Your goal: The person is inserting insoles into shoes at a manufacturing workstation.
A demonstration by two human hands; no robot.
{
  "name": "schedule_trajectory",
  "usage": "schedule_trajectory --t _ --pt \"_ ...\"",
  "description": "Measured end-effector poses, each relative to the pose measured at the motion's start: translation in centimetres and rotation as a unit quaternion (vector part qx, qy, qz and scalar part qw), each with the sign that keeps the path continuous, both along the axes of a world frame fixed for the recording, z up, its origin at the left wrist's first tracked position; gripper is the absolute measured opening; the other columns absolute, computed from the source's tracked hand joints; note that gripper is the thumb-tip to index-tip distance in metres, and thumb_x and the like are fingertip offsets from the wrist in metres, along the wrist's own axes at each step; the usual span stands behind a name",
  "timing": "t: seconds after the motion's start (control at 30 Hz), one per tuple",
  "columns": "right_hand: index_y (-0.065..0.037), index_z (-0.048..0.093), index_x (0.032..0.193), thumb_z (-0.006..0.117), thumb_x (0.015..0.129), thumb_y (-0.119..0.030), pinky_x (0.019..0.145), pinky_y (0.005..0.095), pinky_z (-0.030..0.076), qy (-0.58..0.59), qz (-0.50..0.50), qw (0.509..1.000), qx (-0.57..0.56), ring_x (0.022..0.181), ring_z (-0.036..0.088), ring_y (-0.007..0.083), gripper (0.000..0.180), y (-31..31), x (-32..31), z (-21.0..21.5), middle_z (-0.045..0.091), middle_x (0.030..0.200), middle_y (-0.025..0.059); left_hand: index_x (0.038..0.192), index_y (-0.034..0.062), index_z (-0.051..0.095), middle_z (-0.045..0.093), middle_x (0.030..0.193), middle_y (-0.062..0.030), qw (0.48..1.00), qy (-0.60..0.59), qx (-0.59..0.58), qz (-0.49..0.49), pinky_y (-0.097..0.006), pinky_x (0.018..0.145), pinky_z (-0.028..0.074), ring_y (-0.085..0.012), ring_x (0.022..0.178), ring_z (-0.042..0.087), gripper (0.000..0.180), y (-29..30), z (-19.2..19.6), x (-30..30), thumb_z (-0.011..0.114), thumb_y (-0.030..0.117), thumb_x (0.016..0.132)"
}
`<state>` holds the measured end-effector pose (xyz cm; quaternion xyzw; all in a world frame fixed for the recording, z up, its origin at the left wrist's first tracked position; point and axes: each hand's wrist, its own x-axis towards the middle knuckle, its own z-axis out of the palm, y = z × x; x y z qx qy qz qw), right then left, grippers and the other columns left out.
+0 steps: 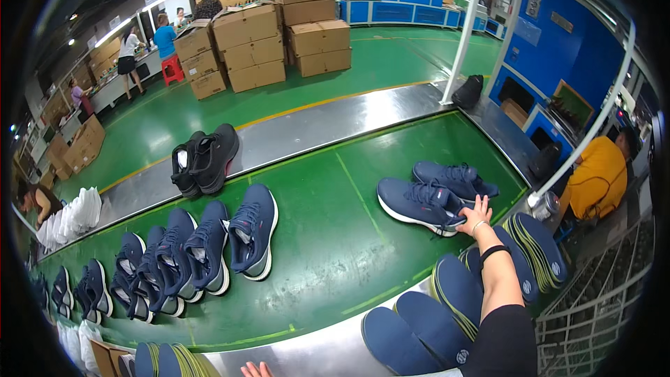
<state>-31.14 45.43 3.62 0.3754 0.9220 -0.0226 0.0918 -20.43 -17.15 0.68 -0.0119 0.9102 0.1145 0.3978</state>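
At the right end of the green belt lies a pair of navy lace-up sneakers with white soles: a nearer sneaker [415, 202] and a farther sneaker [453, 178]. My right hand [477, 218] reaches to the nearer one's heel, its fingers stretched and spread against the collar. Only the fingertips of my left hand [256, 370] show at the lower edge, apart and with nothing in them. Beside my right forearm, navy insoles [401, 335] with yellow-green edges lie in stacks on the metal ledge [300, 357].
A row of navy sneakers [252, 230] runs along the belt [328, 237] to the left. Black shoes [213, 157] sit on the far metal ledge. White paper wads [73, 220] stand at far left. A white post [464, 35] rises beyond; a person in yellow [597, 178] sits at right.
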Motion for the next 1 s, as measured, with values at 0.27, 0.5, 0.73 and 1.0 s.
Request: schedule_trajectory --t 0.27,0.5,0.73,1.0 --pt "-0.019 0.064 0.079 0.081 0.040 -0.030 0.093 0.0341 0.034 -0.038 0.056 0.997 -0.047 0.119 0.031 0.0296 0.043 6.8 -1.9 -0.8 0.022 0.135 0.0148 0.132 0.0039 -0.002 -0.007 0.134 -0.0285 1.000 -0.014 -0.011 0.003 -0.060 0.093 -0.002 -0.0469 0.122 -0.013 0.111 0.8 0.2 0.0 0.059 0.061 0.058" --pt "-0.026 0.066 0.083 0.073 0.043 -0.054 0.093 0.0413 0.027 -0.178 0.132 0.975 -0.014 0.109 0.040 0.0249 0.049 3.0 -3.3 0.8 0.046 0.113 0.0106 0.132 0.0041 -0.002 -0.008 0.134 -0.0284 1.000 -0.011 -0.015 0.002 -0.060 0.093 -0.002 -0.0467 0.122 -0.012 0.110 0.6 0.1 0.1 0.060 0.059 0.059" --pt "-0.008 0.067 0.072 0.077 0.053 -0.026 0.073 0.0287 0.046 -0.007 0.086 0.978 -0.187 0.074 0.060 0.0180 0.028 1.8 -3.5 0.2 0.064 0.075 0.0084 0.133 0.0057 0.001 -0.008 0.135 -0.0268 1.000 0.002 -0.006 0.002 -0.061 0.093 -0.002 -0.0453 0.122 -0.012 0.109 0.3 -0.6 0.0 0.060 0.059 0.059" --pt "0.000 0.063 0.085 0.071 0.062 -0.031 0.069 0.0284 0.044 0.180 0.100 0.925 -0.319 0.074 0.057 0.0160 0.040 -7.5 -4.8 5.2 0.062 0.080 0.0107 0.133 0.0067 0.004 -0.009 0.135 -0.0255 1.000 -0.011 0.025 0.008 -0.061 0.093 -0.004 -0.0436 0.123 -0.015 0.107 0.4 0.0 0.8 0.059 0.061 0.058"
